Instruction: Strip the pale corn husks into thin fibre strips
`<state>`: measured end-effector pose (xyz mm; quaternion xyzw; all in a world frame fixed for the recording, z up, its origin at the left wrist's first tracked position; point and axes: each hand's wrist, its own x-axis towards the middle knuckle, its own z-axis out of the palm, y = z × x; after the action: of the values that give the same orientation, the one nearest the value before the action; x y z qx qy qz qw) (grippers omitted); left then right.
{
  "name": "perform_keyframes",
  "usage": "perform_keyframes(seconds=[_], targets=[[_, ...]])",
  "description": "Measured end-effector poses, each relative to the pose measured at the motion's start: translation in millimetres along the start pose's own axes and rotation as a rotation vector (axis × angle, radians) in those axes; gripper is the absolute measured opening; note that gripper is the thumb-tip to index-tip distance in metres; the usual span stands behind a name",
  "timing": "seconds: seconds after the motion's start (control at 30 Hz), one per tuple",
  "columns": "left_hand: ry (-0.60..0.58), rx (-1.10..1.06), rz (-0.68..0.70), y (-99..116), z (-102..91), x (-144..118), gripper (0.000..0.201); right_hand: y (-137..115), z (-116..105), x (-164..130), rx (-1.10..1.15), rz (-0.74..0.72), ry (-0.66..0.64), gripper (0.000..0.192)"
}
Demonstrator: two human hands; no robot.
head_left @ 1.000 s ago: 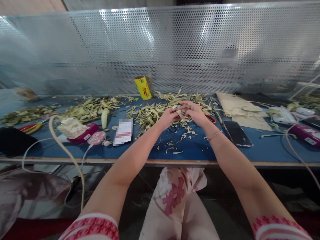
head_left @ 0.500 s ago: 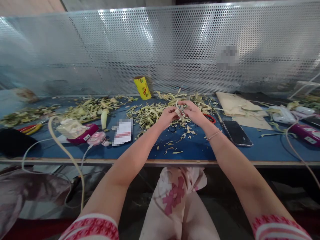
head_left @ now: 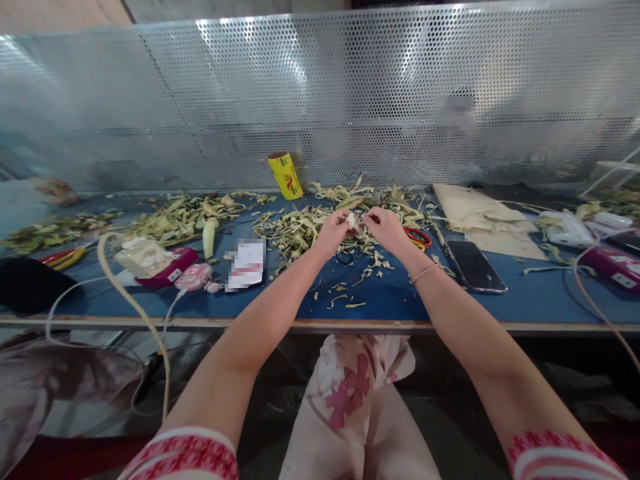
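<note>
My left hand (head_left: 332, 235) is closed on a small whitish, crumpled plant strip (head_left: 353, 222). Close beside it, my right hand (head_left: 387, 228) has thumb and forefinger pinched together; what sits in that pinch is too small to make out. Both hands are held over a pile of pale green, dried-looking plant pieces (head_left: 295, 233) on the blue table (head_left: 300, 305). Just beyond my right fingers lies a tool with red and yellow handles (head_left: 419, 237), partly hidden by the wrist. Small pale scraps (head_left: 340, 297) are scattered nearer to me.
A yellow tube (head_left: 285, 176) stands before the perforated metal screen (head_left: 320, 87). Left are a note-covered item (head_left: 246, 265), a purple-based box (head_left: 159, 264), cables and pliers-like handles (head_left: 63, 257). Right are a phone (head_left: 475, 267), cardboard (head_left: 473, 212) and another purple device (head_left: 613, 267).
The pale strip that stood looped between my hands is now bunched in my left fingers. My right hand has drawn slightly away to the right and lower, uncovering more of the red-handled tool.
</note>
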<state>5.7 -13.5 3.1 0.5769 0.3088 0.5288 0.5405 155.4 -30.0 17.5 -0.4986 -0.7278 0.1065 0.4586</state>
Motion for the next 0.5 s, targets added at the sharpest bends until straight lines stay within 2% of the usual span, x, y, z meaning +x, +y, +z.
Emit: perform_keyframes(seconds=[0.13, 0.27, 0.33, 0.43, 0.5], targets=[[0.000, 0.092, 0.079, -1, -1.2, 0, 0.008, 1, 2, 0, 0.159, 0.200, -0.068, 0.040], [-0.036, 0.208, 0.135, -3, -2.5, 2, 0.014, -4, 6, -2, 0.497, 0.520, -0.153, 0.035], [-0.060, 0.216, 0.142, -4, -2.2, 2, 0.014, -9, 7, -3, 0.660, 0.631, -0.178, 0.033], [-0.081, 0.135, 0.108, -4, -0.4, 1, 0.007, -13, 8, -3, 0.832, 0.695, -0.146, 0.026], [-0.081, 0.044, 0.064, -4, 1.0, 0, 0.005, -12, 9, -3, 0.883, 0.668, -0.090, 0.021]])
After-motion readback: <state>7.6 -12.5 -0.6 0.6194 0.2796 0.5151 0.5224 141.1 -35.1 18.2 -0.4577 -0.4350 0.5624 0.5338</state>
